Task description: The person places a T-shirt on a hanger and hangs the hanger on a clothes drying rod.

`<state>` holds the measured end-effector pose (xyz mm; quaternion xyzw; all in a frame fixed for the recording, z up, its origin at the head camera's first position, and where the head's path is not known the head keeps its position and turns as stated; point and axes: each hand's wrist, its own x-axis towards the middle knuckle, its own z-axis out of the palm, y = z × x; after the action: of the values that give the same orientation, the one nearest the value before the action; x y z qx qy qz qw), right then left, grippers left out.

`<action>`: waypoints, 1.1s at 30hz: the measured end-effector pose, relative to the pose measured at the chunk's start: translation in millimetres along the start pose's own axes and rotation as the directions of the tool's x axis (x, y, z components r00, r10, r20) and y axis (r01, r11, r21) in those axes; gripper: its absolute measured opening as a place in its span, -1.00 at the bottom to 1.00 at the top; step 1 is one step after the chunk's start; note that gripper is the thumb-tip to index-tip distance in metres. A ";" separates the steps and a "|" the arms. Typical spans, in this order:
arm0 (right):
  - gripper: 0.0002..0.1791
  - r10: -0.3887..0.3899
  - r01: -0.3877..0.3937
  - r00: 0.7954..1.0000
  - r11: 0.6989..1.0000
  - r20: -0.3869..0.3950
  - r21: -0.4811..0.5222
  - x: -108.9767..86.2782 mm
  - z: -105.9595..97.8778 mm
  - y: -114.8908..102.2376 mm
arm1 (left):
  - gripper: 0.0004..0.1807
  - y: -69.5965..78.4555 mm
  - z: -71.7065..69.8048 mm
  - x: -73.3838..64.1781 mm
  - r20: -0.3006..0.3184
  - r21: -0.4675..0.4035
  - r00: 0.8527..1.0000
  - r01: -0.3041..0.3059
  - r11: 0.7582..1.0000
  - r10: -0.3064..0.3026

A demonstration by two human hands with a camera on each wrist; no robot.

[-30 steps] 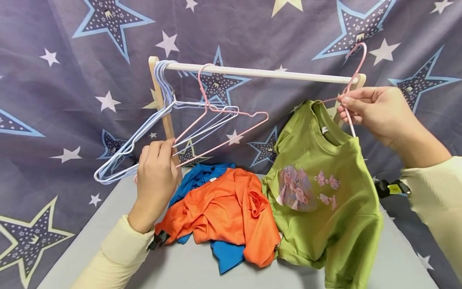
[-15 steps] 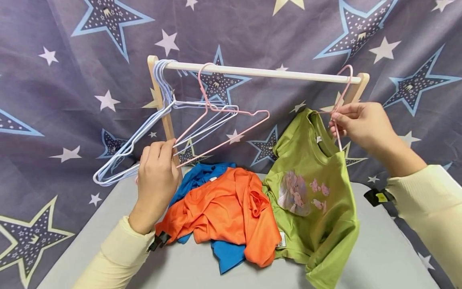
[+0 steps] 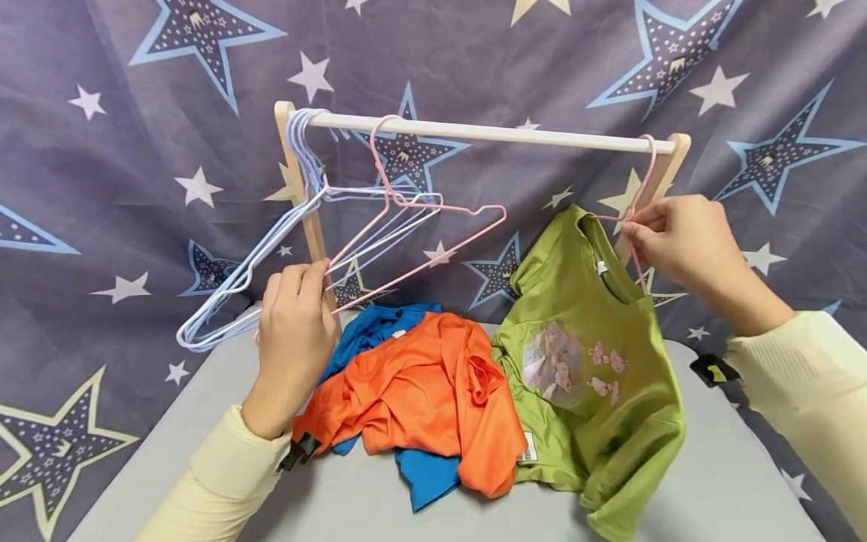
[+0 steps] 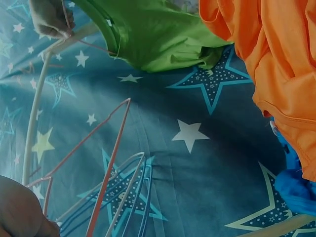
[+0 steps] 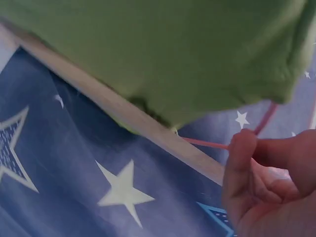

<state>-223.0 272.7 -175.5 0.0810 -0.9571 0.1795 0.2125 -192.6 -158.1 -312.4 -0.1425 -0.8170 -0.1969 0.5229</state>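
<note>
My right hand pinches a pink hanger just below its hook, which is over the right end of the white rail. A green shirt with a printed picture hangs on that hanger, its lower part draped onto the grey tabletop. In the right wrist view the thumb and fingers close on the hanger beside the wooden post. On the left, my left hand grips the lower corner of another pink hanger, bare and hooked on the rail. Several blue and white hangers hang behind that hand.
An orange shirt lies crumpled over a blue garment in the middle of the grey table. Wooden posts hold the rail at both ends. A star-patterned cloth covers the background.
My right hand has come down and to the left with the green shirt's hanger, and the hook has passed from above the rail onto it. My left hand stays in place.
</note>
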 end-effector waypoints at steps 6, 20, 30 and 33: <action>-0.73 -0.102 0.112 0.991 0.985 0.081 -0.135 5.2 -12.3 -14.6 | -0.77 3.8 1.9 -0.5 0.003 0.002 1.000 0.018 1.000 -0.018; -0.55 -0.152 0.251 0.937 0.920 0.315 -0.302 19.5 10.5 -108.3 | -0.76 7.3 8.6 -2.2 -0.013 -0.015 0.999 0.029 0.999 -0.029; -0.78 -0.093 0.265 0.882 0.908 0.461 -0.325 24.1 83.4 -150.3 | -0.77 11.8 5.4 -2.9 -0.023 -0.038 0.997 0.072 0.997 -0.072; -0.85 -0.080 0.277 0.855 0.906 0.513 -0.320 18.8 101.4 -155.9 | -0.76 13.5 3.4 -1.8 -0.030 -0.034 0.996 0.077 0.996 -0.078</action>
<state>-242.1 89.1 -204.8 0.1707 -0.9836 -0.0580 -0.0087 -188.6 -144.7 -312.9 -0.1161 -0.8103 -0.2326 0.5253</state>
